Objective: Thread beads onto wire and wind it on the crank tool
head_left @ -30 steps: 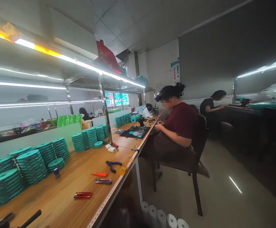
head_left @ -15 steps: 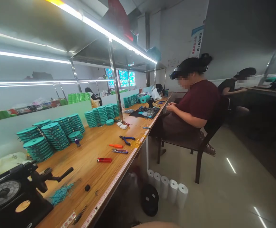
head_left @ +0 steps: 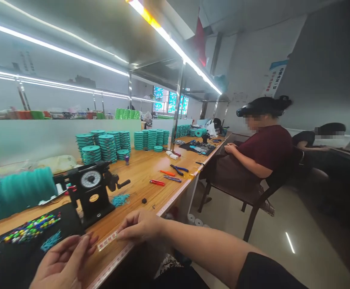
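The left hand (head_left: 62, 261) is cut off by the lower edge. Whether anything is pinched by it or by the right hand (head_left: 141, 229) cannot be determined. The teal roll (head_left: 20, 190) and the black mat (head_left: 21, 263) are cut off by the left edge. The white rolls (head_left: 198, 222) are partly hidden by the right forearm (head_left: 199, 239). The dial (head_left: 91, 179) markings are too small to be read.

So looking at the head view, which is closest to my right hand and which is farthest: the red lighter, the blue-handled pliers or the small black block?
1. Small black block: just beyond your right hand.
2. Red lighter: past the block, slightly to the right.
3. Blue-handled pliers: farther along the table, right of the lighter.
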Motion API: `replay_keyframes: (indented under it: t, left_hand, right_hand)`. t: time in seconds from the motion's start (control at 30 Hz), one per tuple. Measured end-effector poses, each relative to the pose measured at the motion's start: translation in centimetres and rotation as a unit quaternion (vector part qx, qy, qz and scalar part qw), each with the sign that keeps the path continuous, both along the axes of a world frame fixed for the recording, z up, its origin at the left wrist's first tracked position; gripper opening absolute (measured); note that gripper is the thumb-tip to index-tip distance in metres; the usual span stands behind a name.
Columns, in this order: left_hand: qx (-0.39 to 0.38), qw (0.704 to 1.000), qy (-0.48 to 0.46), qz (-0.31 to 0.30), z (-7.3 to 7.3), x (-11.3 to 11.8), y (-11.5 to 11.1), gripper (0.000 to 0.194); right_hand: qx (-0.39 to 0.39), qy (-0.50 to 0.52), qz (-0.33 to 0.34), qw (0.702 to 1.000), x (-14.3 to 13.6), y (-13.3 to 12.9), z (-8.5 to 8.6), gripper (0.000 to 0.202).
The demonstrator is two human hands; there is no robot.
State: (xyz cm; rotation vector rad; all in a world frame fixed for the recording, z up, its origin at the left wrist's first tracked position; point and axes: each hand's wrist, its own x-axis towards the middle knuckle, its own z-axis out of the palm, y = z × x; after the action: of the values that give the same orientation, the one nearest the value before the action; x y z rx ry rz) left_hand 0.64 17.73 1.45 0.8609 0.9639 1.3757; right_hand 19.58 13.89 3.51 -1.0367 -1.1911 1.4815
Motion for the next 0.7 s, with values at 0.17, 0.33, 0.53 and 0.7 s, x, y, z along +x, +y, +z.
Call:
replay_keyframes:
  t: [0.17, 0.33, 0.53, 0.7]
  left_hand:
    - [-0.069, 0.997, -0.026, -0.011, 3.9, 0.5, -2.1, 0.022]
    - [-0.081, 0.996, -0.013, -0.031, 5.2, 0.4, -2.7, 0.026]
    - [-0.048, 0.996, -0.041, -0.059, 3.4, 0.0, -2.0, 0.035]
    - [-0.058, 0.994, -0.031, -0.087, 3.1, -0.1, -1.6, 0.038]
  right_hand:
    - [-0.015, 0.038, -0.015, 0.999, -0.5, -0.2, 0.7, 0.026]
    - [-0.025, 0.06, -0.022, 0.998, -0.7, 0.2, 0.8, 0.026]
    - [-0.016, 0.052, -0.039, 0.998, -1.2, 0.4, 0.8, 0.026]
    - [-0.015, 0.039, -0.06, 0.997, -1.5, 0.3, 1.1, 0.027]
